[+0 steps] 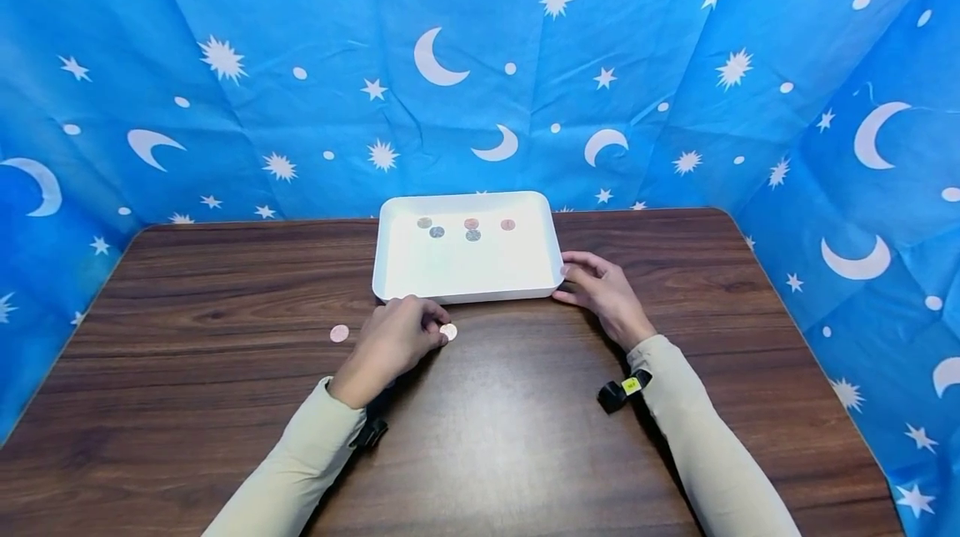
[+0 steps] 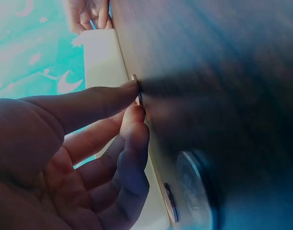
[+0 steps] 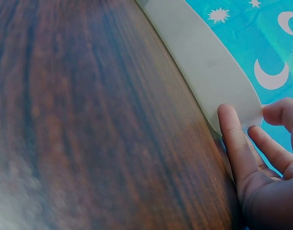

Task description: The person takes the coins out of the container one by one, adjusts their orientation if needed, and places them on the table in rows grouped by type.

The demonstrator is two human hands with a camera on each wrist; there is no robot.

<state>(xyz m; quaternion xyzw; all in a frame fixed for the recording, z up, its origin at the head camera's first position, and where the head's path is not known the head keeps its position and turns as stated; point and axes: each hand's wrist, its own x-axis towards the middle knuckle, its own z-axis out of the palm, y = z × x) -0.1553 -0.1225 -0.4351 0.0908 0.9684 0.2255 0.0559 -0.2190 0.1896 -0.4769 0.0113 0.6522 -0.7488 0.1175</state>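
Observation:
My left hand (image 1: 393,343) is just in front of the white tray (image 1: 465,297), pinching a coin (image 1: 448,332) between thumb and fingertips, low over the table. In the left wrist view that coin (image 2: 140,98) appears almost edge-on. A pinkish coin (image 1: 340,333) lies on the table to the left of this hand. Two coins show on the table in the left wrist view, a large near coin (image 2: 194,189) and a smaller one (image 2: 170,203) beside it. At the tray's front right corner my right hand (image 1: 603,295) grips the wall (image 3: 208,72), thumb at the front and fingers round the side.
Several silver and copper coins (image 1: 472,235) lie inside the tray, towards its back. The dark wooden table (image 1: 225,404) reaches back to a blue curtain (image 1: 330,37) with moons and stars, which also hangs along the sides.

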